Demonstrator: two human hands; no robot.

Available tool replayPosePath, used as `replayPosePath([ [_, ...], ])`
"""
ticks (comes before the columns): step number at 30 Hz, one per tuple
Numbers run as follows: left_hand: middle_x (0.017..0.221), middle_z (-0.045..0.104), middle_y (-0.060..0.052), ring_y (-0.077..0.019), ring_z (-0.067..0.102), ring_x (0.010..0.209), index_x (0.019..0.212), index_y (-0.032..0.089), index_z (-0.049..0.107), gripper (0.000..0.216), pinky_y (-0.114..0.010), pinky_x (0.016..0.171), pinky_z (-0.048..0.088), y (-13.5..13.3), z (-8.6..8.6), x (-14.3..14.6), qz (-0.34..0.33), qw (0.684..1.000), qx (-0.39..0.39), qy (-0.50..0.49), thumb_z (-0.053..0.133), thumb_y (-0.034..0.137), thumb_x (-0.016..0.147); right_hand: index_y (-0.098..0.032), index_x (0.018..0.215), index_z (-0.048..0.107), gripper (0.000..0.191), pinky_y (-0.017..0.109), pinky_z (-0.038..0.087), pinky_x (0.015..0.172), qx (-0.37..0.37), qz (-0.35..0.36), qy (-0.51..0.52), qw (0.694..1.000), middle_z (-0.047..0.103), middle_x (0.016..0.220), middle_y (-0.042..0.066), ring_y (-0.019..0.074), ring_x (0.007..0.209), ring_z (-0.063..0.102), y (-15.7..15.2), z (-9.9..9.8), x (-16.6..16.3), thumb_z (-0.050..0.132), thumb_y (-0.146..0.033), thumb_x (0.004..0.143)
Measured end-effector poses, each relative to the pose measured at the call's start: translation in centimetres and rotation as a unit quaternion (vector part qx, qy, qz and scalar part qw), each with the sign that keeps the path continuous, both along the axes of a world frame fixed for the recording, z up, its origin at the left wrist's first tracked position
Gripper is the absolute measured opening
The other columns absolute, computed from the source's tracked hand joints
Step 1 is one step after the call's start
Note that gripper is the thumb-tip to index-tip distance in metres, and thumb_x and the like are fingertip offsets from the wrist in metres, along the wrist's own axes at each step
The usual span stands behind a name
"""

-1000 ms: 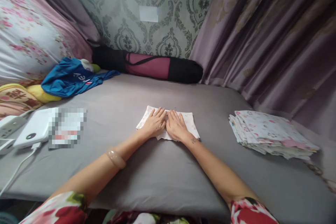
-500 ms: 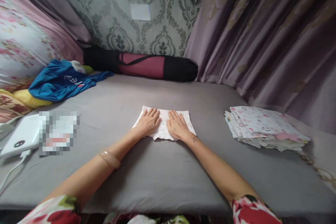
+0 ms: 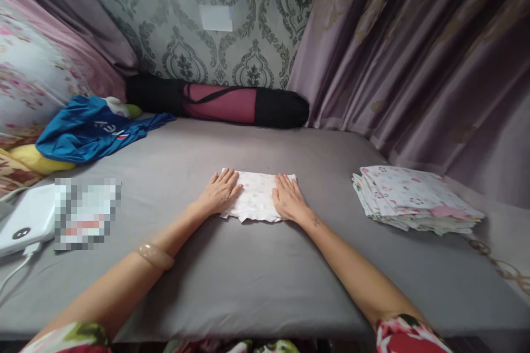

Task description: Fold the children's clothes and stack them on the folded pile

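A folded white cloth (image 3: 254,196) with a faint print lies flat on the grey bed sheet (image 3: 232,276), its near edge ragged and wavy. My left hand (image 3: 221,192) rests palm down over the cloth's left edge, fingers stretched out. On the right edge lies my right hand (image 3: 289,197), also flat with its fingers extended. The middle of the cloth shows between the two hands. What kind of garment or cloth it is, I cannot tell.
To the right sits a stack of folded printed cloths (image 3: 414,196). At left are a white power bank (image 3: 31,218) with a cable and a blurred-out item (image 3: 88,212). Behind lie a blue cloth (image 3: 83,132) and a long black-and-maroon bag (image 3: 223,103) by the wall.
My hands have slid apart, from the middle of the cloth out to its left and right edges. More of the cloth's surface shows between them. The view has shifted slightly.
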State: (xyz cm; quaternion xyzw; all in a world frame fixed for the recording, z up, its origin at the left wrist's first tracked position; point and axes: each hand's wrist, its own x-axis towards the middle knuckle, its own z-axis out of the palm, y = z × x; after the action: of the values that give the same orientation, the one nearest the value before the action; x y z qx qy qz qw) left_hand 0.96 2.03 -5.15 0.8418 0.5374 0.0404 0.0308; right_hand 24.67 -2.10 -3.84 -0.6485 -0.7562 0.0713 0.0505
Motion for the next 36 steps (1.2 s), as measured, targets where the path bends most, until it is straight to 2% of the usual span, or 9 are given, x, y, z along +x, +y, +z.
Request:
replayPosePath([
  [4, 0.157, 0.025, -0.013, -0.0267, 0.016, 0.146, 0.146, 0.012, 0.036, 0.060, -0.048, 0.117, 0.015, 0.1, -0.2, -1.0, 0.007, 1.000, 0.008, -0.012, 0.022, 0.045, 0.098, -0.001, 0.148, 0.030, 0.061, 0.042, 0.009, 0.119, 0.014, -0.014, -0.014, 1.000, 0.024, 0.156, 0.014, 0.0252, 0.145, 0.018, -0.1, -0.2, 1.0, 0.021, -0.031, 0.096],
  [14, 0.157, 0.023, -0.015, -0.0282, 0.019, 0.146, 0.149, 0.014, 0.030, 0.064, -0.050, 0.115, 0.019, 0.0, -0.2, -1.8, 0.019, 0.998, -0.038, -0.045, 0.020, 0.050, 0.097, -0.001, 0.147, 0.033, 0.060, 0.043, 0.018, 0.118, 0.017, -0.022, 0.027, 0.999, 0.025, 0.156, 0.016, 0.0269, 0.145, 0.018, 0.1, -1.0, 2.1, 0.026, -0.032, 0.096],
  [16, 0.155, 0.027, -0.019, -0.0294, 0.024, 0.144, 0.148, 0.011, 0.030, 0.065, -0.048, 0.113, 0.024, -0.2, 0.3, -1.9, 0.043, 0.998, -0.025, -0.049, 0.024, 0.050, 0.096, -0.001, 0.145, 0.035, 0.060, 0.042, 0.022, 0.117, 0.038, -0.026, 0.060, 0.997, 0.028, 0.154, 0.019, 0.0260, 0.144, 0.022, 0.2, -1.1, 2.6, 0.031, -0.030, 0.093],
  [18, 0.148, 0.038, -0.022, -0.0313, 0.036, 0.137, 0.144, 0.009, 0.036, 0.065, -0.045, 0.108, 0.032, -0.3, 0.8, -2.2, 0.088, 0.995, -0.007, -0.053, 0.030, 0.050, 0.093, -0.001, 0.142, 0.040, 0.058, 0.038, 0.027, 0.114, 0.062, -0.045, 0.100, 0.992, 0.036, 0.150, 0.020, 0.0246, 0.141, 0.031, 0.2, -1.0, 3.4, 0.037, -0.026, 0.090],
  [22, 0.119, 0.061, -0.020, -0.0333, 0.057, 0.112, 0.115, 0.014, 0.063, 0.052, -0.042, 0.093, 0.044, -0.1, 1.8, -3.1, 0.189, 0.980, -0.031, -0.055, 0.041, 0.050, 0.086, -0.010, 0.129, 0.057, 0.046, 0.030, 0.045, 0.096, 0.031, -0.125, 0.172, 0.977, 0.064, 0.124, 0.015, 0.0212, 0.110, 0.061, -0.4, 0.4, 5.0, 0.042, -0.021, 0.087],
  [27, 0.098, 0.068, -0.018, -0.0330, 0.062, 0.100, 0.090, 0.016, 0.072, 0.040, -0.037, 0.082, 0.047, 0.6, 2.3, -3.7, 0.227, 0.967, -0.095, -0.063, 0.049, 0.047, 0.080, -0.013, 0.103, 0.071, 0.029, 0.022, 0.046, 0.071, -0.034, -0.216, 0.213, 0.952, 0.074, 0.092, 0.008, 0.0173, 0.085, 0.066, -1.1, 1.8, 5.8, 0.053, -0.022, 0.082],
  [29, 0.087, 0.070, -0.016, -0.0322, 0.064, 0.094, 0.082, 0.017, 0.073, 0.036, -0.034, 0.077, 0.047, 0.8, 2.4, -3.7, 0.223, 0.967, -0.109, -0.063, 0.051, 0.045, 0.078, -0.013, 0.087, 0.073, 0.022, 0.020, 0.042, 0.060, -0.056, -0.230, 0.227, 0.945, 0.071, 0.074, 0.005, 0.0150, 0.070, 0.064, -1.1, 1.8, 5.8, 0.055, -0.025, 0.082],
  [32, 0.075, 0.070, -0.013, -0.0301, 0.065, 0.083, 0.072, 0.018, 0.072, 0.030, -0.031, 0.067, 0.046, 1.0, 2.7, -3.6, 0.225, 0.962, -0.131, -0.082, 0.055, 0.043, 0.074, -0.014, 0.067, 0.070, 0.026, 0.019, 0.034, 0.049, -0.072, -0.245, 0.240, 0.937, 0.057, 0.050, 0.000, 0.0114, 0.052, 0.055, -0.9, 1.5, 5.8, 0.057, -0.031, 0.081],
  [36, 0.065, 0.067, -0.010, -0.0262, 0.064, 0.069, 0.062, 0.017, 0.066, 0.024, -0.029, 0.056, 0.042, 0.9, 3.1, -3.3, 0.239, 0.948, -0.156, -0.142, 0.059, 0.039, 0.068, -0.015, 0.055, 0.062, 0.029, 0.020, 0.028, 0.044, -0.086, -0.253, 0.264, 0.927, 0.042, 0.040, -0.005, 0.0090, 0.043, 0.044, -0.4, 1.4, 5.4, 0.060, -0.032, 0.079],
])
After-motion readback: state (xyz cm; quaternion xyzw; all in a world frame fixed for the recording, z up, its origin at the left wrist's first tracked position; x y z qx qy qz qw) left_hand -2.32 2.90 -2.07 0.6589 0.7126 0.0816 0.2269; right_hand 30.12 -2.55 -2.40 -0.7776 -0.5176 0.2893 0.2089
